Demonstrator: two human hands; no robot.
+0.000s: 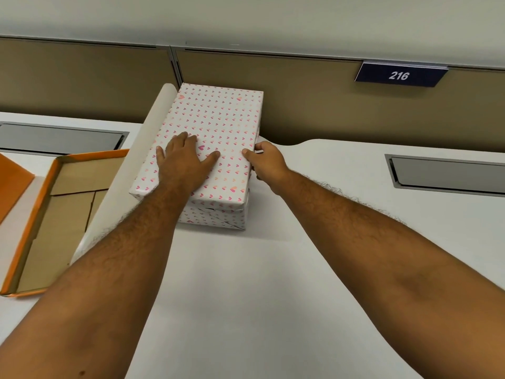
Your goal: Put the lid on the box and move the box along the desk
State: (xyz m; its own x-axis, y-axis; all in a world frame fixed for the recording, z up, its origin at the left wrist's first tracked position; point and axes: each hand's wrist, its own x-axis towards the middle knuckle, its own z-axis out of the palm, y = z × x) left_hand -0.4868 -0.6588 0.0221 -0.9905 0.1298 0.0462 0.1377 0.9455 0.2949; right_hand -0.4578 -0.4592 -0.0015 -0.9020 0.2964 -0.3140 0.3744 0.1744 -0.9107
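Observation:
A white lid [218, 116] printed with small pink hearts sits on top of a box [216, 217] wrapped in the same paper, near the far side of the white desk [273, 283]. The lid overhangs the box toward the left at its near end. My left hand [184, 160] lies flat on the lid's top, fingers spread. My right hand [266, 162] grips the lid's right edge, thumb on top and fingers down the side.
An open orange cardboard box [41, 222] lies at the left. A roll of white paper [131, 170] leans along the wrapped box's left side. Grey cable hatches [448, 175] are set into the desk. A brown partition with a "216" sign [400, 75] stands behind.

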